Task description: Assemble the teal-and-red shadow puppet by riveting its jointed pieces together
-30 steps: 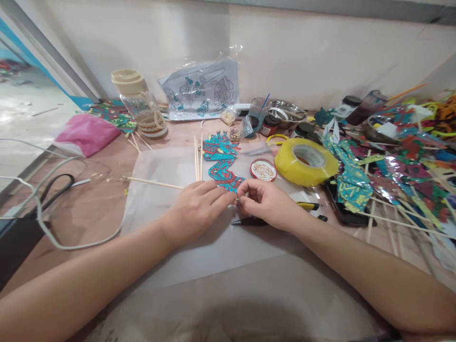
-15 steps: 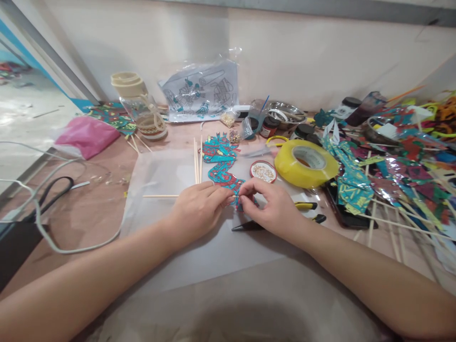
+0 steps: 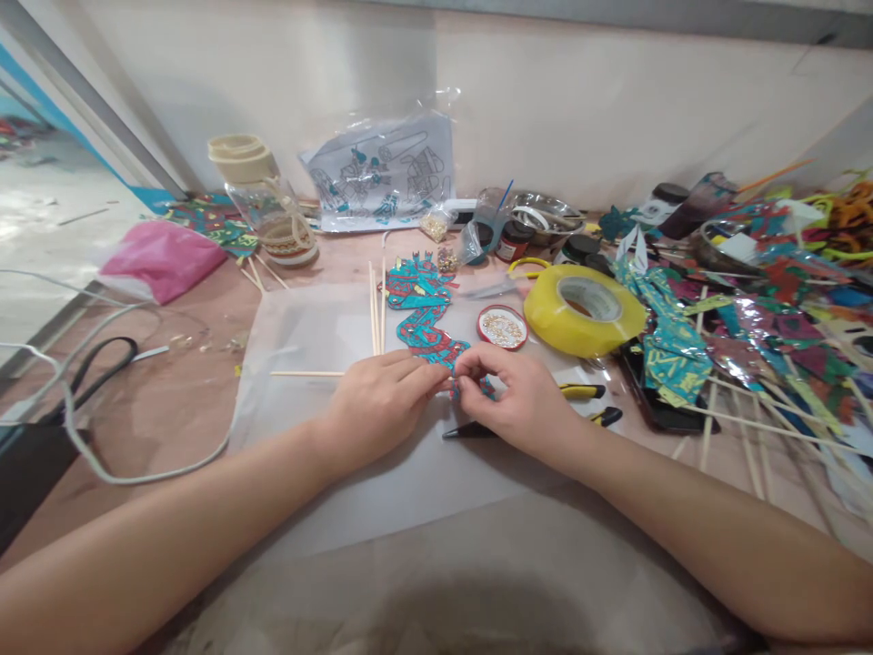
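Note:
My left hand (image 3: pixel 382 396) is closed around a thin wooden stick (image 3: pixel 306 374), whose bare end sticks out to the left. The fingertips of my right hand (image 3: pixel 511 391) pinch together at the stick's other end, right against my left fingertips. What exactly the pinch holds is too small to see. Beneath and beyond both hands lies a teal-and-red dragon-like cutout (image 3: pixel 426 318), its lower end partly covered by my fingers. Black-and-yellow pliers (image 3: pixel 467 431) rest under my right hand. A red-rimmed lid (image 3: pixel 503 327) holding small gold bits sits just past it.
Several sticks (image 3: pixel 377 309) lie left of the cutout on a translucent sheet (image 3: pixel 300 327). A yellow tape roll (image 3: pixel 538 318) is at right, near a dark phone (image 3: pixel 661 414) and piled cutouts. A bottle (image 3: pixel 273 205) stands at back left; a white cable (image 3: pixel 136 478) runs along the left.
My hands stay together at the stick's end, with only slight shifts of the right fingers. The whole view has moved a little.

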The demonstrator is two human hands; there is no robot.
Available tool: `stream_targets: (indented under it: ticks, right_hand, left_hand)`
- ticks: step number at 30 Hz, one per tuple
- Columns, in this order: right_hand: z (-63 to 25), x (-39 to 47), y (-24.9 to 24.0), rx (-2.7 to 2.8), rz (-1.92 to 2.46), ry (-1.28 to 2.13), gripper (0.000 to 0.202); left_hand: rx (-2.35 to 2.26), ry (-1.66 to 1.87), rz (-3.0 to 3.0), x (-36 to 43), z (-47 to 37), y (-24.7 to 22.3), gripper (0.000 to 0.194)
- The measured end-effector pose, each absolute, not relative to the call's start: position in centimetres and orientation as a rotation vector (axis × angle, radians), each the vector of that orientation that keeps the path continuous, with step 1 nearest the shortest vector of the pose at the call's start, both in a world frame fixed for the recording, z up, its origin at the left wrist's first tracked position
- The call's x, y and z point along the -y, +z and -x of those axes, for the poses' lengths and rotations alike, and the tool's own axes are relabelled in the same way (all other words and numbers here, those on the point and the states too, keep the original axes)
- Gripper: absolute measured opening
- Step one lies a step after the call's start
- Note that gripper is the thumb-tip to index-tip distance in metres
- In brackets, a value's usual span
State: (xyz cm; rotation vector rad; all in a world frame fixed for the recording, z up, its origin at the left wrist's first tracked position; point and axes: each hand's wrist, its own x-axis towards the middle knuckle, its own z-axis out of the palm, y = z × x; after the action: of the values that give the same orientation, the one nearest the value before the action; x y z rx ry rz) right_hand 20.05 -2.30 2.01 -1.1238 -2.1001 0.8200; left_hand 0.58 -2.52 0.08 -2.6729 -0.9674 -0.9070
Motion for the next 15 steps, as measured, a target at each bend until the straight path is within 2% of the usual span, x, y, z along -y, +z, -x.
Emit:
stream_targets:
  ticks: [9, 11, 15]
  right_hand:
    - [-19.9, 1.9, 1.2, 1.616, 1.177, 1.609, 0.004]
    - [-19.9, 1.7, 1.1, 1.584, 1.163, 1.668, 0.004]
    - [-20.0, 1.6, 1.1, 1.644, 1.178, 1.550, 0.006]
  left_hand:
    - [0.825, -0.705, 2.570, 3.1, -0.1, 0.8, 0.019]
    - [0.830, -0.663, 2.550, 3.1, -0.1, 0.9, 0.018]
    - [0.929, -0.702, 2.572, 2.8, -0.3, 0.7, 0.014]
